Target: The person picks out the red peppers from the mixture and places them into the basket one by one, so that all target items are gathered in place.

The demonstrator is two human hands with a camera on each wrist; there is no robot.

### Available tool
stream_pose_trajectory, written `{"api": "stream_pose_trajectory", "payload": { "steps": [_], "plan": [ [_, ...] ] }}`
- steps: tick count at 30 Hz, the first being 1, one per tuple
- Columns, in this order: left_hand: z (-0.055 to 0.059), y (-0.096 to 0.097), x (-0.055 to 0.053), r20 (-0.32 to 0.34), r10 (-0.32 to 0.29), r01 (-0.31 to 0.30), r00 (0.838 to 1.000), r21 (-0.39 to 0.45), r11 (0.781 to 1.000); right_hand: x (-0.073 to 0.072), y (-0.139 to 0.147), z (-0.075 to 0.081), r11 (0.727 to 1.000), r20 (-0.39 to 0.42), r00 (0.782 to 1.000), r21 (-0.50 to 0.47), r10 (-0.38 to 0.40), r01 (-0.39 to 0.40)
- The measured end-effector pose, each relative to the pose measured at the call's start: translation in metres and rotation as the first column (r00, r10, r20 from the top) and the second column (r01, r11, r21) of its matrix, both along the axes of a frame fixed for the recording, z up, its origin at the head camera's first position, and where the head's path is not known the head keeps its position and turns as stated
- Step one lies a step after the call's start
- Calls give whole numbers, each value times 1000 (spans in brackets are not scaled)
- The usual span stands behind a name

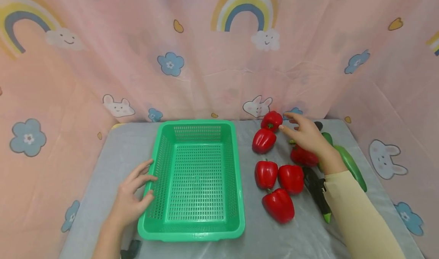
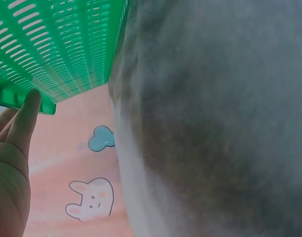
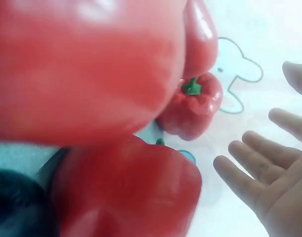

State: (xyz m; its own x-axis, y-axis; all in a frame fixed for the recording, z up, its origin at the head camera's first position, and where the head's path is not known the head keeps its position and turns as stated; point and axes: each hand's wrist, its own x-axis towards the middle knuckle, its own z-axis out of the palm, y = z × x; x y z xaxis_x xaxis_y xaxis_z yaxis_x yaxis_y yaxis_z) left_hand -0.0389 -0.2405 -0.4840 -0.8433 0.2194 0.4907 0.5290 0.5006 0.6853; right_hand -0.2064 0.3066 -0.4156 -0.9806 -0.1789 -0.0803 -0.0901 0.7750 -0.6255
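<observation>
A green plastic basket (image 1: 197, 237) with perforated walls stands on the table. My left hand (image 1: 132, 198) is at its left rim, fingers loosely bent and fingertips on the edge. In the left wrist view one straight finger of the left hand (image 2: 15, 148) meets the basket's wall (image 2: 71, 44). My right hand (image 1: 305, 135) hovers with spread fingers just right of the farthest red bell pepper (image 1: 272, 121), apart from it. Beneath that wrist lies another red bell pepper (image 1: 303, 156), partly hidden. The right wrist view shows the right hand (image 3: 274, 173) holding nothing, beside several red peppers (image 3: 131, 187).
More red bell peppers (image 1: 266, 174) lie right of the basket. A dark eggplant-like vegetable (image 1: 316, 192) and a long green vegetable (image 1: 351, 167) lie farther right, partly behind the sleeve. A dark object (image 1: 131, 249) shows at the near left. A patterned pink curtain (image 1: 205, 91) surrounds the table.
</observation>
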Motion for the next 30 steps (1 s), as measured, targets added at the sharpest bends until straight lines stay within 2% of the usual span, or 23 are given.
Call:
{"api": "stream_pose_trajectory", "payload": {
  "steps": [5, 13, 17, 22, 25, 30],
  "plan": [
    [-3, 0, 1, 30, 2, -3, 1000, 24, 1000, -15, 4, -7, 1000, 31, 999, -14, -7, 7],
    [-8, -1, 3, 25, 33, -33, 999, 2, 999, -32, 5, -9, 1000, 93, 995, 9, 24, -25],
    [-10, -3, 2, 32, 20, -21, 999, 22, 1000, -40, 5, -7, 997, 126, 991, 53, 50, -57],
    [-14, -5, 2, 9, -4, 4, 1000, 69, 998, -54, 6, -7, 993, 145, 987, 89, 70, -84],
    [-16, -5, 2, 1, -12, 11, 1000, 88, 996, -60, 6, -11, 992, 144, 986, 85, 77, -90],
    [-18, -6, 2, 27, -19, 16, 999, 104, 994, -64, 7, -19, 991, 138, 987, 89, 87, -99]
  ]
}}
